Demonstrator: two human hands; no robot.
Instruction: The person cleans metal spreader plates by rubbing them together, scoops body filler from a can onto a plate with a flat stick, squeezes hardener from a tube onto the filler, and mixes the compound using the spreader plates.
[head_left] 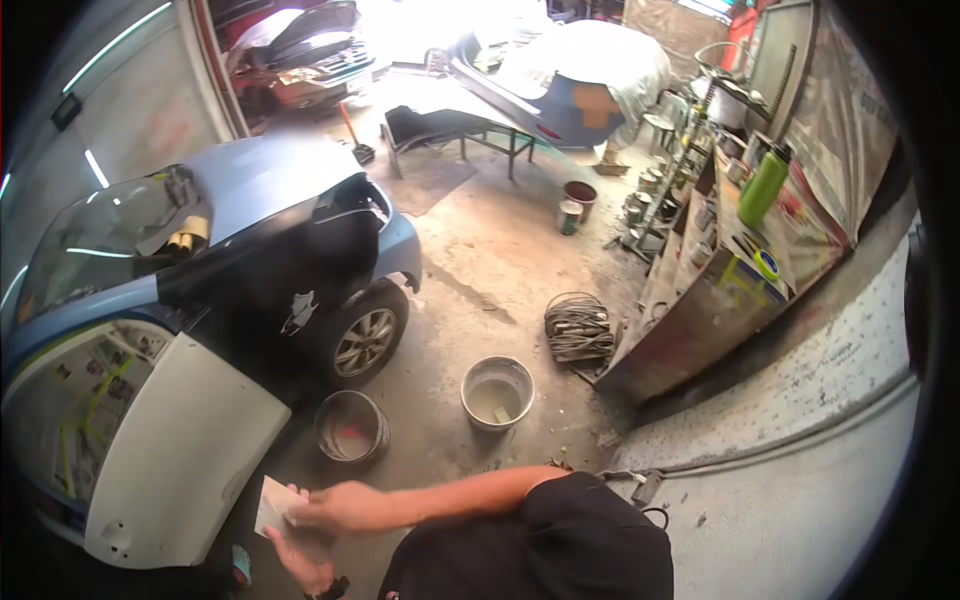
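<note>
A pale, flat rectangular sheet (270, 508) is between my two hands, low and left of centre. My left hand (300, 562), with a dark band at its wrist, supports the sheet from below with the thumb along its lower edge. My right hand (340, 507) lies over the sheet's right part, its fingers bent against it. The white car door panel (185, 450) stands just left of my hands. A bucket (352, 428) with something reddish inside is on the floor above them. To its right is a bucket of cloudy liquid (498, 393).
A blue car (270, 175) with black covering stands at left. Coiled cable (580, 330) lies on the floor near a cluttered workbench (690, 320) at right, where a green bottle (764, 187) stands. Farther back are a low black stand (455, 125) and a covered car (580, 100).
</note>
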